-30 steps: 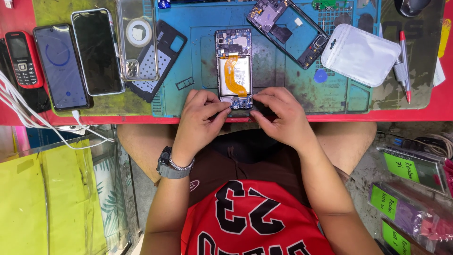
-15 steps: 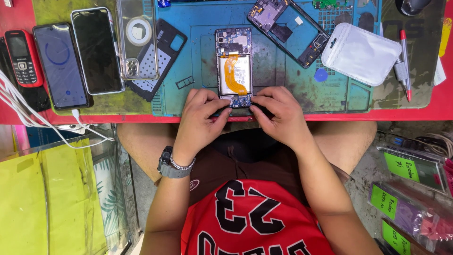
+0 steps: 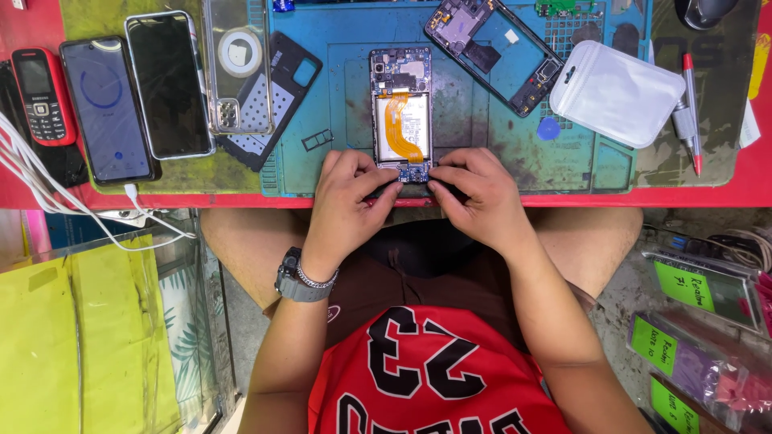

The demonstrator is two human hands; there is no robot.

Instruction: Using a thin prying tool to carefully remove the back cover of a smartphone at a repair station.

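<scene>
An opened smartphone (image 3: 401,112) lies on the blue work mat (image 3: 338,88), its back off, showing a white battery and an orange flex cable. My left hand (image 3: 342,205) and my right hand (image 3: 474,197) both press on its near end, fingertips on the small board at the bottom edge. The fingers hide that bottom edge. A watch and a bracelet sit on my left wrist.
On the mat: a phone frame (image 3: 494,50) at the back, a black back cover (image 3: 273,96), a clear case (image 3: 237,68), a SIM tray (image 3: 318,139). Left: two dark smartphones (image 3: 165,84), a red keypad phone (image 3: 42,96), white cables (image 3: 48,193). Right: a white pouch (image 3: 615,92), pens (image 3: 691,112).
Both hands stay at the phone's near end; fingers shift only slightly. The phone has not moved.
</scene>
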